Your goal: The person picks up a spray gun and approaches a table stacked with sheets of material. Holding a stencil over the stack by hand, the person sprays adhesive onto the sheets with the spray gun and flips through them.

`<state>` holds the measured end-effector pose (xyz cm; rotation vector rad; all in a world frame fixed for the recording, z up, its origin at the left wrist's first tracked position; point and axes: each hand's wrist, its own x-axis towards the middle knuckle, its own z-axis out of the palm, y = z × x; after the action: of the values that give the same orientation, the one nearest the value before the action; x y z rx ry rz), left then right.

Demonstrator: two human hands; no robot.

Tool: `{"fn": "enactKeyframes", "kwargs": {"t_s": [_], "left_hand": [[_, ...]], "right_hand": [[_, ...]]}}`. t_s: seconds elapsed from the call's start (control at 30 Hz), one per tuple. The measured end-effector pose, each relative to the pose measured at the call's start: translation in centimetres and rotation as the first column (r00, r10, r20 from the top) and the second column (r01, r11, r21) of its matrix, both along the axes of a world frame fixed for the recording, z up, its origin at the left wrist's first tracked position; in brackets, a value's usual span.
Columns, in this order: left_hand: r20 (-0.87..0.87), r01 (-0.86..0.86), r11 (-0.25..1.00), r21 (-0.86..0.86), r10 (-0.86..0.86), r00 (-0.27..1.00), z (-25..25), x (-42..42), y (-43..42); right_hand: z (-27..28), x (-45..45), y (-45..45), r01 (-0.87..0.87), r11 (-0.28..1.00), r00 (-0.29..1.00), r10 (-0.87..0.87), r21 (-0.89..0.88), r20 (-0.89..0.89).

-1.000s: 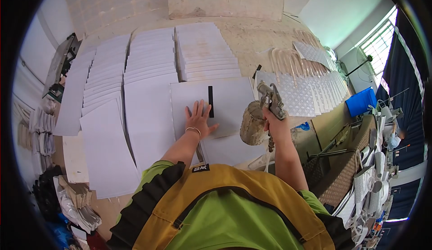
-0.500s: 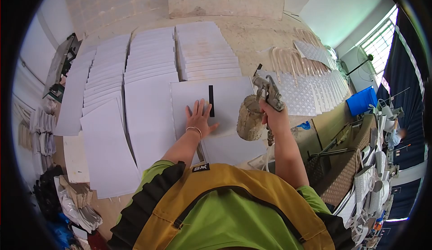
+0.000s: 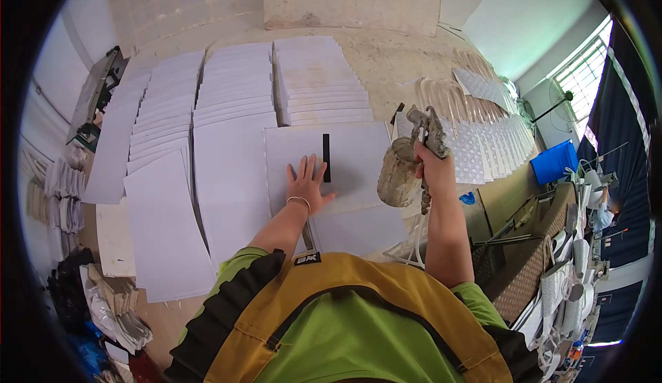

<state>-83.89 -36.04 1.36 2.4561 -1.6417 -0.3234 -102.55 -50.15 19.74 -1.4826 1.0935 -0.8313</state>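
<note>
Spray gun (image 3: 429, 131) with its crusted cup (image 3: 398, 176), in the head view, is held above the right edge of a white sheet (image 3: 293, 143), the right hand (image 3: 436, 170) clamped round its handle. The left hand (image 3: 308, 187) lies flat on the sheet, fingers spread, beside a black strip (image 3: 326, 157).

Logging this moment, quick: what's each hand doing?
Left hand: open, fingers spread on the white sheet.
Right hand: closed around the spray gun.
</note>
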Motion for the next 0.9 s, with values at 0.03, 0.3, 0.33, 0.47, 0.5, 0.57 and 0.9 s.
{"fn": "enactKeyframes", "kwargs": {"t_s": [0.03,0.3,0.33,0.47,0.5,0.57,0.9], "left_hand": [[0.001,0.001,1.000,0.001,-0.001,1.000,0.1,0.0,0.0],[0.030,0.012,1.000,-0.003,-0.012,0.999,-0.3,0.0,0.0],[0.027,0.011,1.000,-0.001,-0.011,1.000,-0.3,-0.1,0.0],[0.019,0.007,1.000,0.008,-0.007,1.000,0.0,-0.1,0.0],[0.017,0.007,1.000,0.011,-0.008,1.000,0.0,-0.1,0.0],[0.018,0.008,1.000,0.007,-0.008,1.000,-0.2,0.0,0.0],[0.021,0.009,1.000,0.018,-0.009,1.000,-0.1,-0.1,0.0]], "right_hand": [[-0.1,-0.1,0.0,0.001,1.000,1.000,-0.001,-0.007,0.004],[-1.1,0.4,0.6,0.009,1.000,0.994,-0.008,-0.011,0.107],[-1.1,0.4,0.6,0.013,1.000,0.993,-0.012,-0.009,0.119],[-1.7,0.6,0.4,0.007,1.000,0.995,-0.007,-0.001,0.101],[-1.8,0.6,0.4,0.006,1.000,0.995,-0.006,-0.001,0.100],[-1.9,0.6,0.5,0.003,1.000,0.995,-0.002,-0.010,0.103],[-1.7,0.4,1.8,-0.009,1.000,0.995,0.009,0.004,0.103]]}}
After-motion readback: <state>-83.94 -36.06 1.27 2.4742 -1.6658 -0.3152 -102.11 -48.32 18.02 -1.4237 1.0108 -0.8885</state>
